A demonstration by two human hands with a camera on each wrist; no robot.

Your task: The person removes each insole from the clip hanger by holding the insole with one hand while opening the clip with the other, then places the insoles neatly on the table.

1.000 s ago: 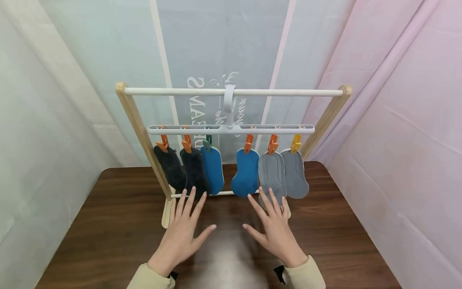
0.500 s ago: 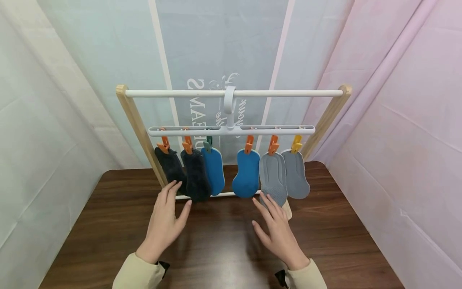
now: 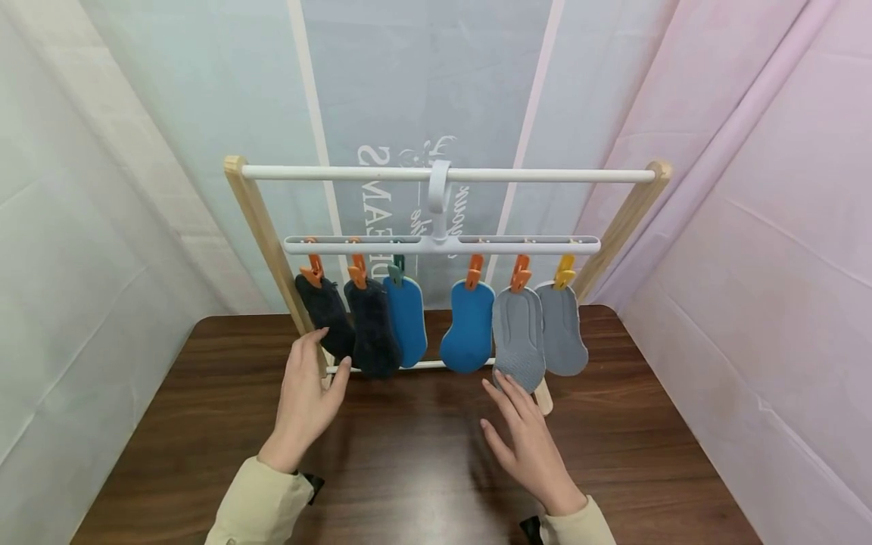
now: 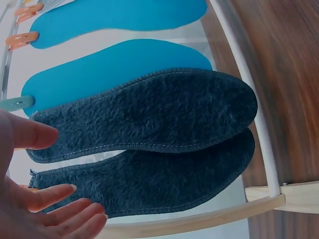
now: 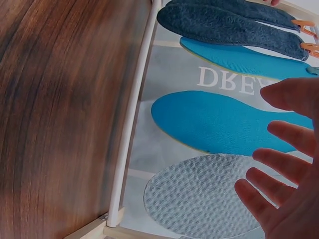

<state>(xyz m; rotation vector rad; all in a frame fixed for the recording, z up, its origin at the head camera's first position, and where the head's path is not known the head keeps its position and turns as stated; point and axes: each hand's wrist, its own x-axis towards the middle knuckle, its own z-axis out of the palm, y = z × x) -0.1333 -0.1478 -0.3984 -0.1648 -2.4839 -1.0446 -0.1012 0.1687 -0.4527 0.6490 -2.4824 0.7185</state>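
Observation:
A white hanger [image 3: 443, 244] carries insoles held by clothespins: two dark fuzzy ones [image 3: 373, 333] at left, two blue ones [image 3: 467, 329] in the middle, two grey ones [image 3: 519, 333] at right. Beside the leftmost dark insole, my left hand [image 3: 303, 401] has its fingers loosely extended and grips nothing. The left wrist view shows its thumb and fingers [image 4: 75, 219] spread near the narrow ends of the dark insoles [image 4: 149, 109]; contact cannot be told. My right hand [image 3: 527, 443] hovers with straight fingers before the nearer grey insole [image 5: 209, 199], holding nothing; touch is unclear.
The hanger hooks over the white top bar [image 3: 545, 175] of a wooden-sided rack [image 3: 262, 219]. The pins are orange, green [image 3: 396, 272] and yellow [image 3: 564, 272]. Beneath lies a dark wooden table [image 3: 422, 469], with pale cloth [image 3: 102, 227] at the back and sides.
My left hand has moved left, away from the second dark insole toward the outermost one. My right hand has shifted slightly right and lower, its fingers drawing closer together. The insoles hang as before.

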